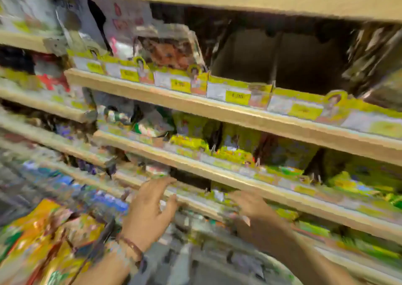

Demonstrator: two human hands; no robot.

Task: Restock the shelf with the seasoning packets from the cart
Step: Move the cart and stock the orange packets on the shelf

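The view is heavily blurred. My left hand [150, 208] reaches to the low wooden shelf edge [195, 206], its fingers spread and fairly straight, touching the lip and holding nothing that I can see. To its right, my right hand [250, 204] reaches toward the same shelf level, and its fingertips are smeared against yellow-green packets [217, 194], so its hold is unclear. Orange and yellow seasoning packets [43, 241] lie heaped at the lower left, where the cart seems to be.
Wooden shelves [217, 110] rise in tiers with yellow price tags [238, 96] along their fronts. Two dark empty bays [282, 64] sit on the upper shelf. Green and yellow packets [239, 145] fill the middle shelf. A neighbouring shelf unit [32, 101] stands at left.
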